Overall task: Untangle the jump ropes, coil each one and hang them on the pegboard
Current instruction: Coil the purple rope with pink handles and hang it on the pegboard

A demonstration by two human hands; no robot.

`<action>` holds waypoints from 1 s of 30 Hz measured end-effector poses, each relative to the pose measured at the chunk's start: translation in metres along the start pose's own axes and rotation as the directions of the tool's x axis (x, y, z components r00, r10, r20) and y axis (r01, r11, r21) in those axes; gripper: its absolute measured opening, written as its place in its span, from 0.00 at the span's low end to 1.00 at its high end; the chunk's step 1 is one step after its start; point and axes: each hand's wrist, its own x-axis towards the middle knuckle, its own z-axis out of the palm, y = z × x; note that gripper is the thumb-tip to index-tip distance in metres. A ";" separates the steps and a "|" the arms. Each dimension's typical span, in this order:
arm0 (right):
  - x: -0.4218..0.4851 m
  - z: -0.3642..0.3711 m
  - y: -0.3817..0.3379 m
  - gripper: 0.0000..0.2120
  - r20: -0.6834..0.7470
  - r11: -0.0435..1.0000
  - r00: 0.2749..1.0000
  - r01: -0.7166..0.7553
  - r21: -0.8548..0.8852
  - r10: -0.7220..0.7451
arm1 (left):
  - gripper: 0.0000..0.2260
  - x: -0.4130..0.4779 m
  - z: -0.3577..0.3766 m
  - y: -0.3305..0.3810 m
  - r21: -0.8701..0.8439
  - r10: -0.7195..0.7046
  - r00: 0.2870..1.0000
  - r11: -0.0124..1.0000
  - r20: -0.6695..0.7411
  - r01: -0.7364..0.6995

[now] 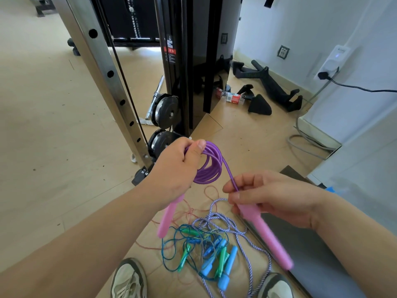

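Observation:
My left hand (pixel 179 166) grips a coil of purple jump rope (pixel 211 164) at chest height; one pink handle (pixel 167 218) hangs below that hand. My right hand (pixel 266 196) pinches the free end of the purple cord and holds the second pink handle (pixel 266 235), which points down to the right. On the floor between my shoes lies a tangle of ropes (pixel 206 244): a purple-and-white braided rope (pixel 242 235), thin blue and green cords with blue handles (pixel 227 267) and green handles (pixel 184 257), and a thin red cord (pixel 191 211). No pegboard is in view.
A cable machine with a steel upright (pixel 107 82) and a black weight stack (pixel 189 61) stands ahead. Black bar attachments (pixel 272 84) lie by the white wall (pixel 322 29). A dark mat (pixel 311 250) lies at the right. My shoes (pixel 129 280) are at the bottom edge.

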 end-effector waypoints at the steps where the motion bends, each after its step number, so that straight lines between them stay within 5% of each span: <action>1: -0.002 -0.002 0.000 0.18 0.025 1.000 1.000 0.007 0.024 -0.008 | 0.15 0.001 0.000 0.000 -0.013 -0.004 0.999 1.000 -0.032 0.003; 6: -0.005 -0.005 0.003 0.14 -0.058 0.996 0.996 -0.070 0.046 0.073 | 0.18 0.004 0.000 -0.002 -0.057 -0.082 0.993 0.995 -0.079 0.077; 9: -0.003 -0.004 -0.002 0.20 -0.102 0.999 0.994 -0.046 0.029 0.048 | 0.22 0.002 0.003 -0.004 -0.128 -0.174 0.984 0.977 -0.029 0.169; 13: 0.002 -0.001 -0.013 0.19 -0.168 0.912 0.984 0.113 0.394 -0.050 | 0.21 -0.005 0.009 -0.003 -0.200 -0.251 0.963 0.943 0.095 0.265; 19: 0.008 -0.006 -0.011 0.13 -0.212 0.813 0.964 0.251 0.526 -0.160 | 0.24 -0.015 0.018 0.003 -0.236 -0.246 0.940 0.924 0.237 0.301; 26: 0.016 -0.008 -0.006 0.09 -0.447 0.864 0.853 0.419 0.280 -0.269 | 0.24 -0.018 0.027 0.013 -0.275 -0.274 0.918 0.894 0.287 0.353; 30: 0.014 -0.007 -0.007 0.09 -0.510 0.930 0.807 0.366 0.037 -0.297 | 0.26 -0.019 0.033 0.013 -0.304 -0.269 0.910 0.880 0.317 0.366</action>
